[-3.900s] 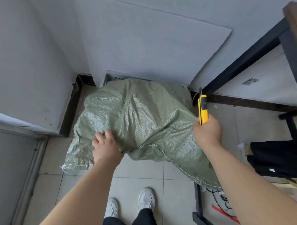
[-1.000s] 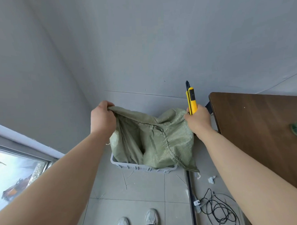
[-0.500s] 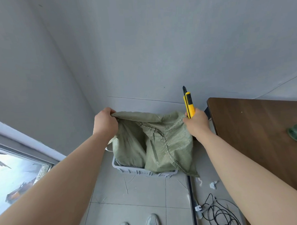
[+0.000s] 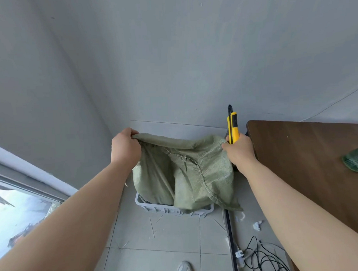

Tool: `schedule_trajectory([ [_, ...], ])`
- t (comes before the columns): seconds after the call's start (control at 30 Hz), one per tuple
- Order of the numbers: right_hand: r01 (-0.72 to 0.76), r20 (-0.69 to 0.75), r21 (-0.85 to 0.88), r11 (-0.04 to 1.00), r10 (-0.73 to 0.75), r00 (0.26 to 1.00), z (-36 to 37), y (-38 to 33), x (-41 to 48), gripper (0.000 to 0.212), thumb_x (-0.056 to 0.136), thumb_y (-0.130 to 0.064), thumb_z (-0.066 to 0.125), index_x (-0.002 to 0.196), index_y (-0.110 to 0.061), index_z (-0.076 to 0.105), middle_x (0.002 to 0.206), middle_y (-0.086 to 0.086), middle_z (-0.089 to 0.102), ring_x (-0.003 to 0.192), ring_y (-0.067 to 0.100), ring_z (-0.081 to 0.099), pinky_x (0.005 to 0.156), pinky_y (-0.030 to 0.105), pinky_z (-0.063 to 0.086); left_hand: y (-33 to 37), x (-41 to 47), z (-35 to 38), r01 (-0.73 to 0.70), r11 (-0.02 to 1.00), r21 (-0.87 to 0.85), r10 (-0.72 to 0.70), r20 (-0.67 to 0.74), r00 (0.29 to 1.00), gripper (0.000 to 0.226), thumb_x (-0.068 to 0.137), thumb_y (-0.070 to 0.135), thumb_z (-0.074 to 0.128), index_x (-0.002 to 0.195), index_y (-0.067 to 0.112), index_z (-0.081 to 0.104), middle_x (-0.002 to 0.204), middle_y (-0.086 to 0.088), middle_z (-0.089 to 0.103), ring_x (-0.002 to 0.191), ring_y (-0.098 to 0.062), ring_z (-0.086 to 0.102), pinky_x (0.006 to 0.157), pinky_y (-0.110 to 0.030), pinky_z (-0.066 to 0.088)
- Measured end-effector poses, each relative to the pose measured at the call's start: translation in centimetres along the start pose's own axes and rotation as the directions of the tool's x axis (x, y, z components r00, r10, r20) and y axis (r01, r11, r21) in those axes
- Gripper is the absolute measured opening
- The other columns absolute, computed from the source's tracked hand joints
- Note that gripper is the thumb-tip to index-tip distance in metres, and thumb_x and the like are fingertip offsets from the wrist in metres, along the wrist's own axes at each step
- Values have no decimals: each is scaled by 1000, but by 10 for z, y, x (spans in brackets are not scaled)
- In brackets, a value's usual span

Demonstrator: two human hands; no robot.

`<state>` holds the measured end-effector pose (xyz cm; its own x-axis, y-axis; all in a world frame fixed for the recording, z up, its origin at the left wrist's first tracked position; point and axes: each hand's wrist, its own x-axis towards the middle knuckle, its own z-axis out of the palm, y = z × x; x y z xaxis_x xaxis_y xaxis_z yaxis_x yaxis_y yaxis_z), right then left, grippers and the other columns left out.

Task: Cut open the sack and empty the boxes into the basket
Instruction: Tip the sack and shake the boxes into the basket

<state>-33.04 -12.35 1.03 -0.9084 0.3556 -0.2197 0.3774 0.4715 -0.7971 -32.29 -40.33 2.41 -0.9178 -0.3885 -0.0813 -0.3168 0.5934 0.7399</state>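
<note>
I see the sack [image 4: 185, 171] hanging between both hands, its lower end inside the basket [image 4: 168, 209]. The basket sits on the floor [image 4: 158, 257] by the far wall, just left of the worktop [image 4: 306, 151]. Left hand [image 4: 124, 146] grips the sack's top left corner. Right hand [image 4: 238, 151] is on the top right corner, with the cutter [image 4: 233, 127] pointing up. A small object [image 4: 356, 159] lies on the worktop at far right. The cable [image 4: 263, 258] is on the floor near right, the shoes [image 4: 183, 269] near centre, and the window [image 4: 18, 212] near left.
</note>
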Motion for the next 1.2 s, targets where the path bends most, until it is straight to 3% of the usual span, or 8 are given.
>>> schedule_trajectory([
  [0.23, 113, -88, 118, 987, -103, 991, -26, -41, -2, 12, 85, -3, 63, 87, -12, 55, 68, -1, 48, 54, 13, 45, 47, 25, 36, 26, -8, -13, -98, 991, -91, 89, -98, 991, 41, 83, -5, 33, 104, 11, 64, 92, -1, 59, 84, -17, 51, 70, -23, 38],
  [0.4, 42, -50, 130, 991, -36, 998, -26, -38, -9, 14, 85, -3, 64, 88, -11, 54, 68, 1, 47, 55, 15, 44, 47, 25, 36, 21, -8, -20, -43, 996, -84, 33, -126, 991, 41, 83, -5, 33, 106, 10, 63, 93, -2, 60, 88, -22, 54, 72, -26, 39],
  [0.53, 105, -110, 330, 938, -72, 991, -44, -69, 1, 21, 82, -2, 67, 79, -18, 53, 68, 0, 49, 53, 14, 44, 47, 25, 36, 57, 4, -39, -122, 977, -176, 78, -235, 969, 40, 84, -4, 34, 107, 12, 63, 96, 1, 59, 86, -15, 51, 71, -19, 39],
  [0.7, 75, -33, 120, 990, -71, 997, -40, -63, 1, 20, 83, -3, 66, 77, -17, 52, 69, 0, 49, 63, 21, 48, 57, 28, 40, 50, 14, -40, -19, 999, -31, 18, -25, 1000, 39, 83, -3, 35, 106, 6, 64, 102, -12, 65, 82, -21, 52, 55, -20, 37],
  [0.77, 39, -20, 97, 995, -37, 999, -33, -53, 0, 20, 83, -5, 66, 77, -19, 52, 69, 0, 50, 66, 22, 50, 62, 31, 41, 42, 10, -38, 16, 1000, -4, -16, 4, 1000, 37, 84, -4, 35, 105, 5, 64, 103, -13, 65, 83, -22, 51, 61, -25, 38],
  [0.93, 82, -95, 179, 981, -65, 993, -35, -60, 5, 14, 83, -6, 66, 87, -14, 55, 70, 1, 51, 57, 18, 46, 51, 26, 37, 44, 7, -45, -33, 995, -95, 21, -121, 992, 37, 85, -4, 35, 109, 6, 61, 98, -4, 57, 88, -19, 48, 74, -26, 36],
  [1.07, 21, -49, 125, 992, -15, 999, -33, -54, -1, 15, 84, -4, 65, 83, -13, 54, 70, 2, 49, 55, 17, 45, 49, 26, 36, 35, 8, -46, 6, 1000, -8, -6, -33, 999, 37, 85, -3, 35, 110, 5, 61, 108, -14, 62, 88, -22, 48, 74, -29, 37],
  [1.2, 48, -93, 290, 956, -22, 995, -41, -71, 2, 25, 83, -2, 67, 74, -20, 50, 67, 2, 48, 52, 16, 42, 49, 26, 35, 59, 13, -57, -74, 992, -104, 55, -172, 983, 39, 84, -4, 33, 109, 7, 60, 99, -5, 57, 87, -18, 48, 72, -22, 38],
])
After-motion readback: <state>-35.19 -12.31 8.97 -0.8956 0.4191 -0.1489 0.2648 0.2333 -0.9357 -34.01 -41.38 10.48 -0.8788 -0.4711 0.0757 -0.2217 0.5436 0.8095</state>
